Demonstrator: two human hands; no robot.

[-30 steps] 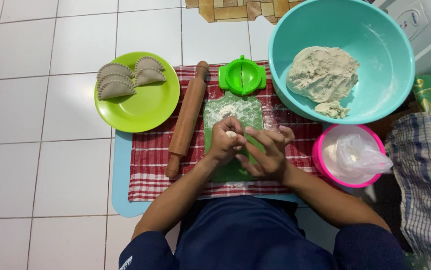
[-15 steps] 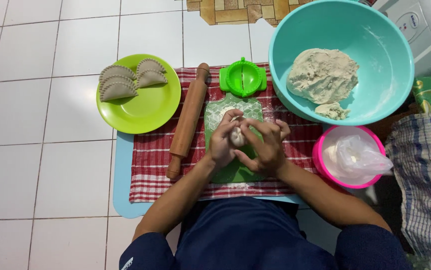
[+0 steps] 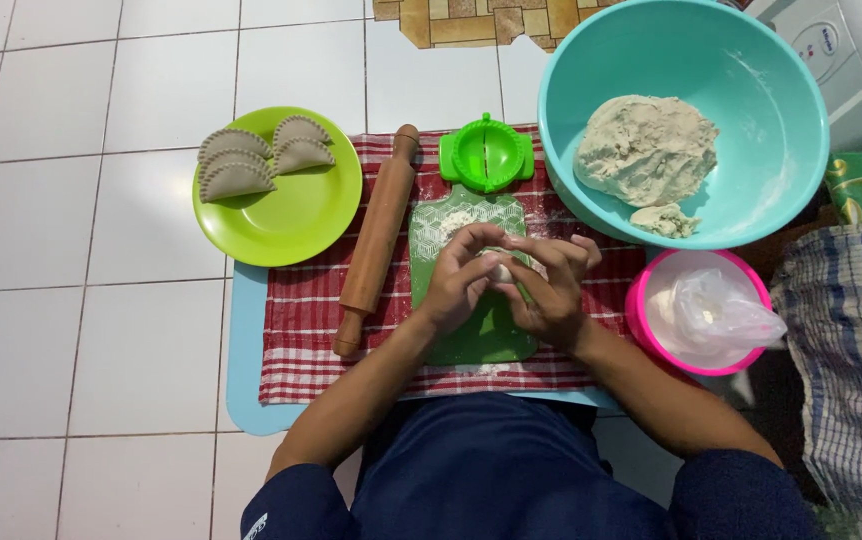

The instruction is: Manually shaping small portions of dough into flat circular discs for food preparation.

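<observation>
Dough ball [image 3: 500, 270] now lifted off green board [image 3: 471, 330], cupped between both hands.
Left hand [image 3: 463, 278] and right hand [image 3: 549, 290] fingers curled around it; earlier pressed flat on board.

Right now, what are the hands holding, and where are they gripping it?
Both hands, left hand and right hand, cup a small dough ball between their fingertips, above the green board. Most of the ball is hidden.
</observation>
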